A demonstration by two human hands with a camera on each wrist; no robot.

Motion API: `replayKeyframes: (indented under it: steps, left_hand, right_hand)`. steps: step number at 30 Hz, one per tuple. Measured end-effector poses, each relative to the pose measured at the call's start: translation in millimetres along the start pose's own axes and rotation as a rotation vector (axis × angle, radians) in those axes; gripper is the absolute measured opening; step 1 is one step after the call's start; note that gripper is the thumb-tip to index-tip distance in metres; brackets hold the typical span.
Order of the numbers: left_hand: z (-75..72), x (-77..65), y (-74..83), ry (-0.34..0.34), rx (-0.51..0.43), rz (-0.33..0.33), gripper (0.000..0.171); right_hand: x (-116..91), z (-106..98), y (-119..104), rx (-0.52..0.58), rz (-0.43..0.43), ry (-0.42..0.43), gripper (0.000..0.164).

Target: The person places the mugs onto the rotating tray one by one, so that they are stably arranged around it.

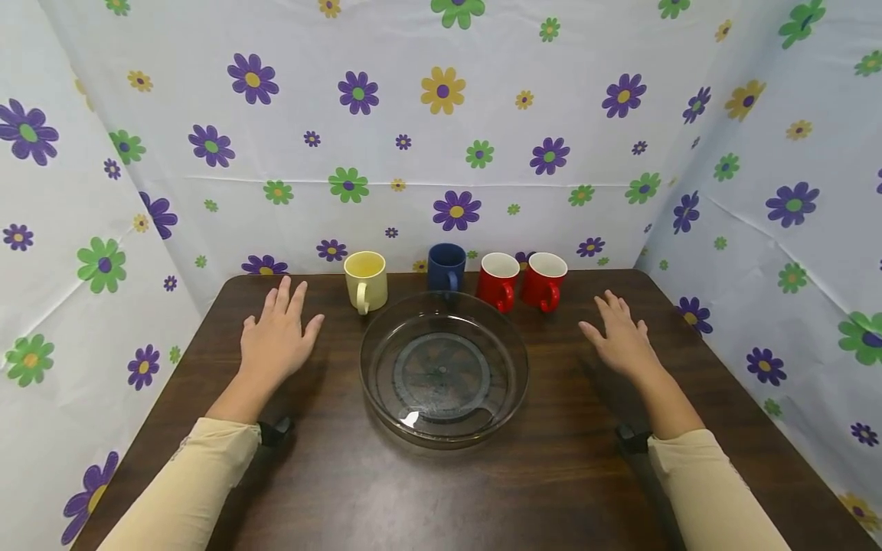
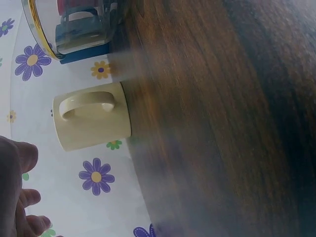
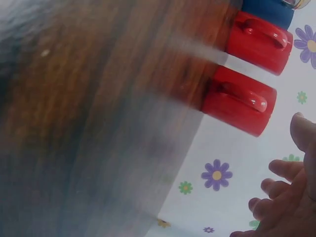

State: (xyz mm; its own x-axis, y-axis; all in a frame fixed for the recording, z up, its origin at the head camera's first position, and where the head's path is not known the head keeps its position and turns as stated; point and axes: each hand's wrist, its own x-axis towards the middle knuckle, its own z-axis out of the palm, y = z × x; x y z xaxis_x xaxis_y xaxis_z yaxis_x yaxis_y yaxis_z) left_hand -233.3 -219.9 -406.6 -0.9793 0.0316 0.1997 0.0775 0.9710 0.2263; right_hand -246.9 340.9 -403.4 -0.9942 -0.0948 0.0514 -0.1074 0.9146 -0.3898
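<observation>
My left hand [image 1: 276, 337] is over the left side of the table, fingers spread and holding nothing. Nearest to it stands a yellow mug [image 1: 372, 287], upright, its handle toward me. On the right, my right hand [image 1: 623, 340] is likewise spread with nothing in it. Two red mugs, one [image 1: 498, 282] beside the other [image 1: 543, 280], stand nearest to that hand. A blue mug [image 1: 445, 266] stands behind the rim of a large, round, clear brownish glass dish [image 1: 444, 436]. The dish sits mid-table between the hands. In the left wrist view the yellow mug [image 2: 94, 121] appears sideways.
The mugs line the back edge of the dark wooden table [image 1: 441, 497]. White cloth [image 1: 386, 153] printed with flowers hangs behind the table and along both sides. A dark strap [image 1: 276, 431] shows at the left wrist, another [image 1: 632, 438] at the right.
</observation>
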Motion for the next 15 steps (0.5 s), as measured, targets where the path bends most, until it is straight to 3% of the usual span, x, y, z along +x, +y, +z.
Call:
replayKeyframes:
  steps: [7,15]
  left_hand:
    - [-3.7,0.7,4.6,0.017,-0.030,0.029,0.067]
    - [-1.0,-0.2,10.6,0.026,-0.113,0.150,0.055]
  right_hand:
    - [6,0,-4,-0.001,0.019,0.022,0.075]
    - [14,5,-8,0.047,0.061,0.034,0.069]
